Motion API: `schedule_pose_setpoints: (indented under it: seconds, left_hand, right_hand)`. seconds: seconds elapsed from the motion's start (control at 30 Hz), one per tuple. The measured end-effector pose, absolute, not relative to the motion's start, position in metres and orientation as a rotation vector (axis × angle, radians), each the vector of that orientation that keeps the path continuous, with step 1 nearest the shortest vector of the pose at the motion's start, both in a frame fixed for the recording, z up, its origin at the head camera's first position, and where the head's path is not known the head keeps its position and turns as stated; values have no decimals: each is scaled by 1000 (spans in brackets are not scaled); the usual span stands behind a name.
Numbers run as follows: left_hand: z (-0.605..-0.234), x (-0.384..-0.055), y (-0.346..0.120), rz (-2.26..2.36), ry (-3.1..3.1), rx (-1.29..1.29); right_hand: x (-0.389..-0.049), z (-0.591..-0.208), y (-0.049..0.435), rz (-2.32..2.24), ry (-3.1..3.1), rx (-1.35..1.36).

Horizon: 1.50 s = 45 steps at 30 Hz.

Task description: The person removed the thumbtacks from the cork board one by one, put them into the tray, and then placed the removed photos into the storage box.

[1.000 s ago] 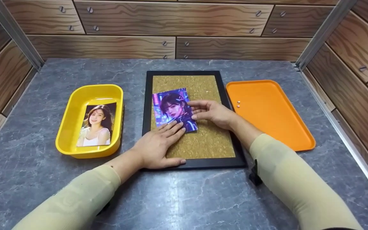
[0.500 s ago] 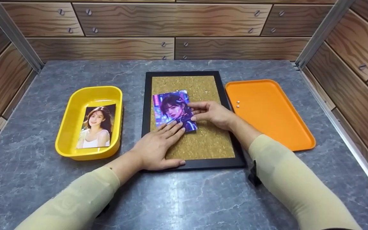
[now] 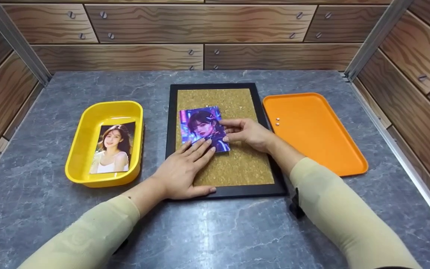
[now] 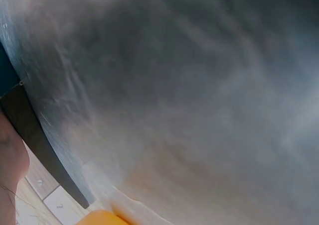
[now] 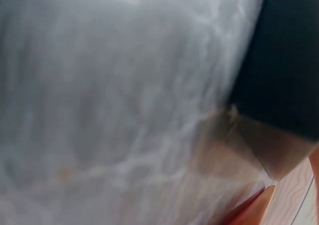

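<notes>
In the head view, a purple-and-blue picture card (image 3: 203,123) lies slightly tilted on a black-framed cork board (image 3: 237,168). My left hand (image 3: 185,168) lies flat, its fingertips resting on the card's lower edge and its thumb reaching along the board's front rim. At the card's right edge my right hand (image 3: 246,134) touches it with index finger and thumb, the tips apart from each other. The other fingers are partly hidden between them. Both wrist views show mostly blurred grey tabletop, not the fingers on the card.
To the left stands a yellow bin (image 3: 74,157) holding a portrait photo (image 3: 112,149). An orange tray (image 3: 319,130) lies at the right, partly under my right forearm, with two small silvery pieces (image 3: 277,121) near its left edge. Wood-patterned panels (image 3: 200,22) surround the grey table (image 3: 207,231).
The card has turned slightly straighter and its top edge has come a little nearer. My left fingers have shifted slightly at its lower edge; my right hand stays at the right edge.
</notes>
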<state>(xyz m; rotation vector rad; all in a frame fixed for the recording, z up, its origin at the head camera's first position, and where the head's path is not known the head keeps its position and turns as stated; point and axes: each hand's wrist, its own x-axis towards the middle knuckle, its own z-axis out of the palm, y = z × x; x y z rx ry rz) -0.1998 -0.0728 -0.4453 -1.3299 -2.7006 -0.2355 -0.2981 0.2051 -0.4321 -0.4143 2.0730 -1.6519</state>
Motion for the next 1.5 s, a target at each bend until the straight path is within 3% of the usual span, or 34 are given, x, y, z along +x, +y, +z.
schedule_pose_setpoints:
  seconds: [0.57,0.83,1.5]
  left_hand:
    - [-437,-196,-73,-123,-2643,-1326]
    - [-413,-195,-78,-147,-2639,-1275]
    - [-356,-197,-143,-275,-2698,-958]
  right_hand:
    - [-297,-432,205,-1664,2075,-382]
    - [-298,-433,206,-1716,2049,-360]
    - [-294,-425,201,-1810,2033,-360]
